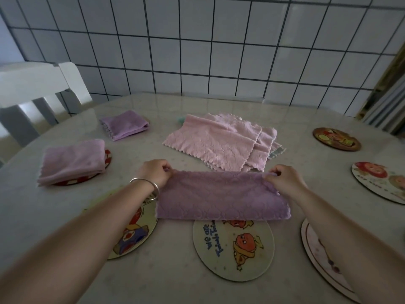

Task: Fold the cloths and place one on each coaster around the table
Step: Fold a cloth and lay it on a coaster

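Marble-grey, the table carries everything here, and its slick-looking top is probably the first hazard: a cloth dragged across it could slide instead of creasing. The loose pile of pink cloths lies just beyond the hands, near enough that a forward sweep might catch it and scatter it. The purple cloth in hand is folded once into a long band, its near edge overlapping the top of the lettered coaster; plush and thick, it may spring open if the corners are let go unevenly. Two folded purple cloths already sit on coasters at the left, and five coasters are still bare. The left hand pinches the band's far left corner and the right hand pinches the far right one, so a slip at either would likely skew the next fold.
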